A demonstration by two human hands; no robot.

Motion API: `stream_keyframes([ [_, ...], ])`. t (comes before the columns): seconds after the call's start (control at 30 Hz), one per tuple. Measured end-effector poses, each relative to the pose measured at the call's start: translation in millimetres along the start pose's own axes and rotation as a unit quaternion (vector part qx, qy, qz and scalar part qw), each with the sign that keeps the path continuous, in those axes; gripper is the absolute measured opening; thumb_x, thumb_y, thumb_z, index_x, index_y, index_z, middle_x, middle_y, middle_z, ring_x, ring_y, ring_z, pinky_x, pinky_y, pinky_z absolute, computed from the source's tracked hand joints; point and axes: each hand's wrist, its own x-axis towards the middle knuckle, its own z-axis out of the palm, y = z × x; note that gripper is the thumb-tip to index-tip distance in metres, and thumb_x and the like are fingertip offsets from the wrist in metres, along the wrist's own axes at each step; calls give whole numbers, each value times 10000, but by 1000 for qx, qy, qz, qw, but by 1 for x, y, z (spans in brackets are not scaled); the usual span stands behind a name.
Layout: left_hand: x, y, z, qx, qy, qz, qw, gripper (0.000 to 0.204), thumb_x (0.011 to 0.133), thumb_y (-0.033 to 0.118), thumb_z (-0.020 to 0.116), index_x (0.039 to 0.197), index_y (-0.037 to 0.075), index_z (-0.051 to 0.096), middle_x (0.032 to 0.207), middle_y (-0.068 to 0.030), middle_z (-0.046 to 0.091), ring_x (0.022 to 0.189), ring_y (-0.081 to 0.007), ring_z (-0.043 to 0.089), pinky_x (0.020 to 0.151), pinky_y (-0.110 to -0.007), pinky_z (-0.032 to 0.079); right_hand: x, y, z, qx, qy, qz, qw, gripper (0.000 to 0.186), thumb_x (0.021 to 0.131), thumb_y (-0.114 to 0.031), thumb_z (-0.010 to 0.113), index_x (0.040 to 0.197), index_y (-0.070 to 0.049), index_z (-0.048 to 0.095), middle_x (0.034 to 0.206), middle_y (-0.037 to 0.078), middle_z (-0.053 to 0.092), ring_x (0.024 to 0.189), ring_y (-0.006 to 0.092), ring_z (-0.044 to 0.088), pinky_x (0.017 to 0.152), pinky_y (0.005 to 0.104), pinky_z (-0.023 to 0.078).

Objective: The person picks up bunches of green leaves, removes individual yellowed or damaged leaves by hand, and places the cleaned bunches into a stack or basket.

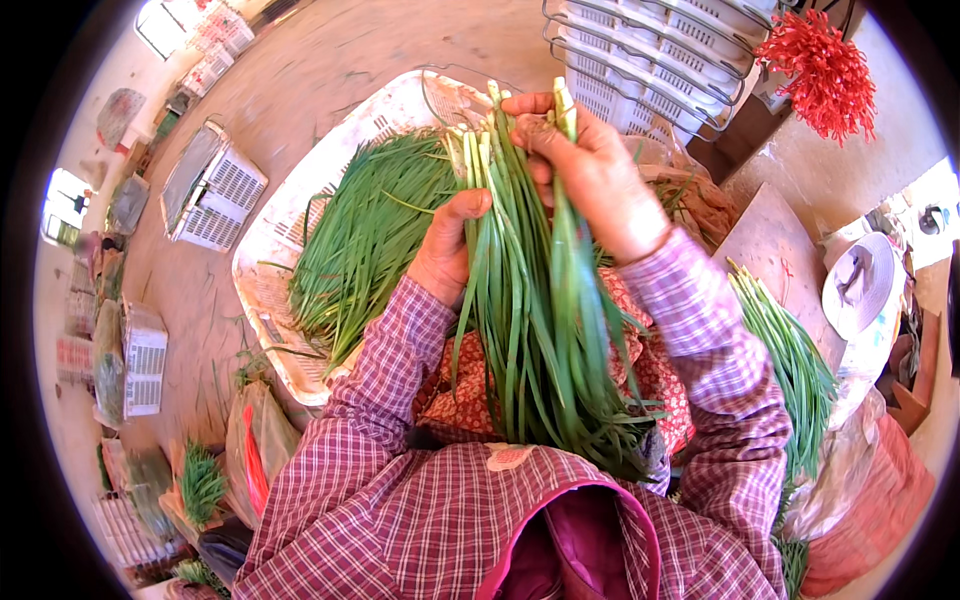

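A thick bunch of long green chives (pixel 530 300) with pale white ends hangs down over my lap. My left hand (pixel 445 245) grips the bunch from the left, just below the white ends. My right hand (pixel 585 165) pinches a few stalks at the top of the bunch, fingers closed on them. Both arms wear plaid purple sleeves. More loose chives (pixel 370 225) lie in a white plastic basket (pixel 265 265) right behind my left hand.
Stacked white crates (pixel 660 55) stand at the back right, with a red tassel bundle (pixel 825 70) beside them. Another row of chives (pixel 790 360) lies on a board at my right. White crates (pixel 210 190) and bags sit on the dirt floor at left.
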Motion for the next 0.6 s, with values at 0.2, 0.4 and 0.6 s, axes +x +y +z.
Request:
stream_keyframes([
  [0.2,-7,-2,-29,-90,33,-54,994,597,769,187,745,1262,-54,511,1109,-170,658,943,-276,675,882,-403,562,16,41,20,-167,163,-246,941,266,858,-98,638,1088,18,571,868,198,661,831,392,652,735,428,508],
  [0.4,-1,2,-2,-1,18,-122,992,494,775,199,703,1170,-71,579,1033,-192,679,848,-307,687,822,-409,575,29,21,-3,-309,92,-215,922,199,905,-148,578,1036,-3,611,892,204,657,847,386,644,731,442,506],
  [0.6,6,-4,0,35,-28,-97,994,522,760,196,697,1213,-29,567,990,-160,677,828,-256,670,782,-375,576,68,-2,-67,-353,102,-198,909,297,967,-268,500,909,-39,680,814,133,693,699,250,671,644,342,525],
])
